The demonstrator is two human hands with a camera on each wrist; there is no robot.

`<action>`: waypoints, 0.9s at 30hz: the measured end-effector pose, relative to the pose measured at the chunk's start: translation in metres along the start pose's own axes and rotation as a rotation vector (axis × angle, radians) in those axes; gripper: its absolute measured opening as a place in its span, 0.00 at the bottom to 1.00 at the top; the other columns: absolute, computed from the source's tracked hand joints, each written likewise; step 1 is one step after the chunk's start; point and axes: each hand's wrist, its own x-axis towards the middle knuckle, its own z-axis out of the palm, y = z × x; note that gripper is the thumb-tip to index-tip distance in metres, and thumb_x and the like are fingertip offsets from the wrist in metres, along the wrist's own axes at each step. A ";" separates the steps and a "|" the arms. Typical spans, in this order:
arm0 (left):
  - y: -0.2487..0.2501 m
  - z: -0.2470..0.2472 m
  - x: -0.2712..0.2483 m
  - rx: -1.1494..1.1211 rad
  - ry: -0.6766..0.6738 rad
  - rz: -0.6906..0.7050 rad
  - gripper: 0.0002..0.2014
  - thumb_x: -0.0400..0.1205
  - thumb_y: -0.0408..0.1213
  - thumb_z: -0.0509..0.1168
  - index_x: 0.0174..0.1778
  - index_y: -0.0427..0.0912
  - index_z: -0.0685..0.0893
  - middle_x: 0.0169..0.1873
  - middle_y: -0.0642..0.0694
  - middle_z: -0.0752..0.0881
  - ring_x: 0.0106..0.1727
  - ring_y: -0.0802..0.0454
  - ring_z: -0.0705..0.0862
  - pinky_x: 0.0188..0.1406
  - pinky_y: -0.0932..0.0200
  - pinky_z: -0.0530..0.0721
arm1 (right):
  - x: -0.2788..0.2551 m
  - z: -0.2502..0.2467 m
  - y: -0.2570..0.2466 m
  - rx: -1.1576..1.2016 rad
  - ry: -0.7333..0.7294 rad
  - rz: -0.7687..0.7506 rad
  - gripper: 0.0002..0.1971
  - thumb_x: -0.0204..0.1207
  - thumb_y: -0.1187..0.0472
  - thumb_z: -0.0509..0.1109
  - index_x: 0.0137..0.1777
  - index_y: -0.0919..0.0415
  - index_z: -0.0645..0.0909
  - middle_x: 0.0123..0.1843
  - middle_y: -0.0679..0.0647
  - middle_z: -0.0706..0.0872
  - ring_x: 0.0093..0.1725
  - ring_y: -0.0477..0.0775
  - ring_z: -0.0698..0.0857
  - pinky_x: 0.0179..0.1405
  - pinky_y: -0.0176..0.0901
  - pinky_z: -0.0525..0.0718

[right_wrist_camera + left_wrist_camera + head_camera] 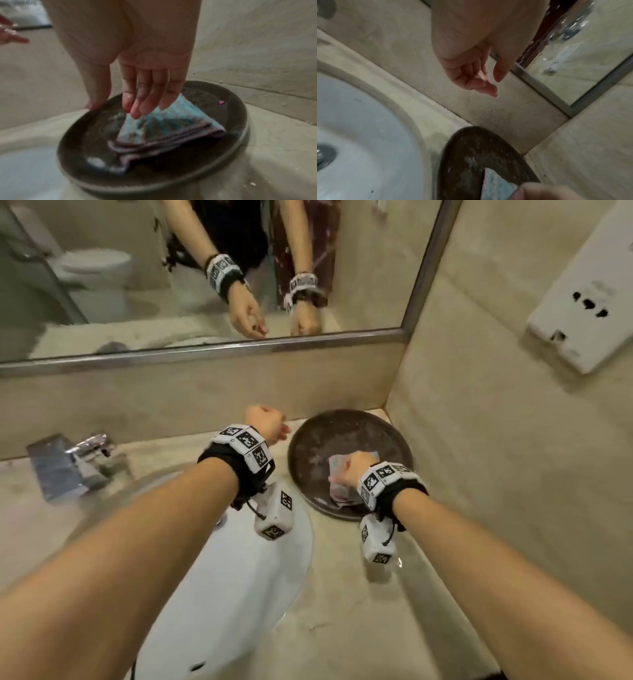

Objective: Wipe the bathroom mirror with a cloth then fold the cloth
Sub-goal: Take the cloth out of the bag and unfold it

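A folded blue-and-white cloth with purple edges lies on a dark round tray in the counter's back right corner. My right hand is over it with straight fingers, and their tips touch the cloth's top. My left hand hovers left of the tray near the back wall, loosely curled, wet and holding nothing. The mirror hangs above the backsplash. The left wrist view shows a corner of the cloth on the tray.
A white sink basin sits under my left forearm, with a chrome faucet at the back left. A tiled wall closes the right side and carries a white socket panel. Beige counter runs in front of the tray.
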 end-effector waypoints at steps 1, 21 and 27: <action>-0.004 0.004 0.003 0.031 -0.015 -0.008 0.12 0.83 0.28 0.58 0.33 0.40 0.69 0.11 0.49 0.79 0.10 0.57 0.75 0.08 0.74 0.64 | 0.003 0.004 0.001 -0.065 -0.056 -0.049 0.17 0.76 0.46 0.68 0.49 0.61 0.81 0.46 0.58 0.81 0.57 0.59 0.83 0.55 0.46 0.78; 0.026 -0.005 -0.006 0.218 -0.213 0.086 0.08 0.83 0.31 0.60 0.37 0.43 0.73 0.31 0.45 0.81 0.28 0.53 0.77 0.27 0.64 0.73 | 0.016 -0.052 -0.002 0.324 0.179 0.016 0.15 0.75 0.60 0.67 0.29 0.54 0.69 0.33 0.54 0.78 0.41 0.57 0.79 0.44 0.46 0.78; 0.059 -0.012 -0.029 0.259 -0.388 0.287 0.07 0.80 0.38 0.68 0.51 0.43 0.80 0.38 0.49 0.81 0.34 0.57 0.79 0.26 0.67 0.73 | -0.036 -0.132 -0.032 0.442 0.233 -0.185 0.15 0.74 0.65 0.69 0.29 0.54 0.70 0.28 0.49 0.74 0.29 0.46 0.72 0.26 0.33 0.72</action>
